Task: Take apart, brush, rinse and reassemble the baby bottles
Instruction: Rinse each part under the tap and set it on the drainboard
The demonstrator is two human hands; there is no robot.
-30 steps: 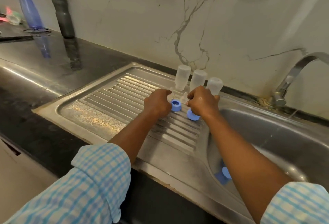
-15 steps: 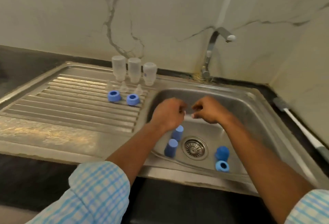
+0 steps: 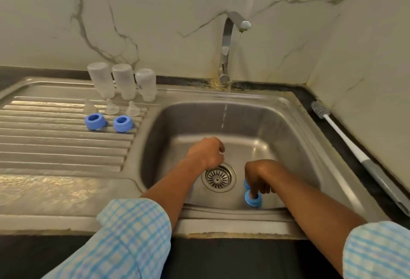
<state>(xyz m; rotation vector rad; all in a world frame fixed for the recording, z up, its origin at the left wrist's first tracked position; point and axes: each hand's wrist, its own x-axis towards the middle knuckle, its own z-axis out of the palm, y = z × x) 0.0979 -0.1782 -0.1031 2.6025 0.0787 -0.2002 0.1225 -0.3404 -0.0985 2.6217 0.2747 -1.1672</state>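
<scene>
Three clear bottles (image 3: 123, 81) stand upside down at the back of the drainboard (image 3: 55, 145). In front of them lie three clear nipples (image 3: 111, 107) and two blue screw rings (image 3: 122, 123). My right hand (image 3: 258, 178) reaches down into the sink basin (image 3: 288, 136), fingers curled, one finger poked into a third blue ring (image 3: 253, 200) on the basin floor. Another blue piece (image 3: 245, 183) shows just behind that hand. My left hand (image 3: 206, 154) hovers over the drain (image 3: 218, 177) with its fingers curled, and I see nothing in it.
A thin stream of water (image 3: 224, 116) falls from the faucet (image 3: 228, 45) into the basin. A bottle brush (image 3: 332, 127) with a white and grey handle lies on the dark counter to the right of the sink. Marble wall stands behind.
Both hands left the rings on the drainboard and moved into the basin. My right hand dropped to the blue ring at the front right. My left forearm now covers the blue caps.
</scene>
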